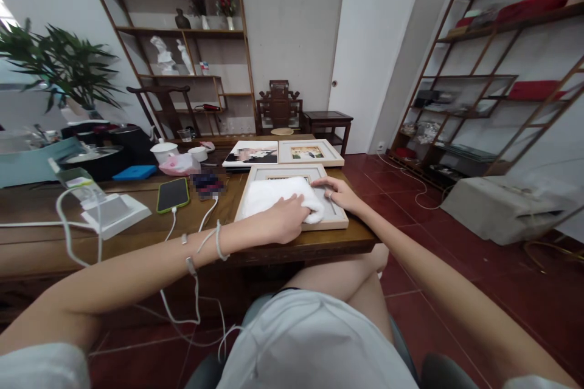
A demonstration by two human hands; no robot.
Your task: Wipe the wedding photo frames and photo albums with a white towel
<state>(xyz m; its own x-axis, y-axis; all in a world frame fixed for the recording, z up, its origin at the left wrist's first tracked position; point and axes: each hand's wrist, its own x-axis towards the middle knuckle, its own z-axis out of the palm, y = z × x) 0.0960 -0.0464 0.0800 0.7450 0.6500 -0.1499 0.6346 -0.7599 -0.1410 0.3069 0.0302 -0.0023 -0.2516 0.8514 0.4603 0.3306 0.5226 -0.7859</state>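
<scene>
Left hand (285,220) is curled on the white cloth (274,193), right hand (340,192) spread on the picture frame (336,222). Light, even strokes are advised.

a single view is looking out from the head of a person sitting at a wooden desk (137,237), facing forward and tilting down. the camera is sitting close above the lap, so both forearms are running in from the bottom corners toward the middle. there the left hand (285,222) is lying on a white cloth (274,191) and the right hand (340,193) on a picture frame (340,220), near the desk's right end. the wide lens is taking in the room beyond: a shelf unit (182,29) leaning at upper left, a white door (378,42) ahead, more shelving (479,78) rising at right.
</scene>
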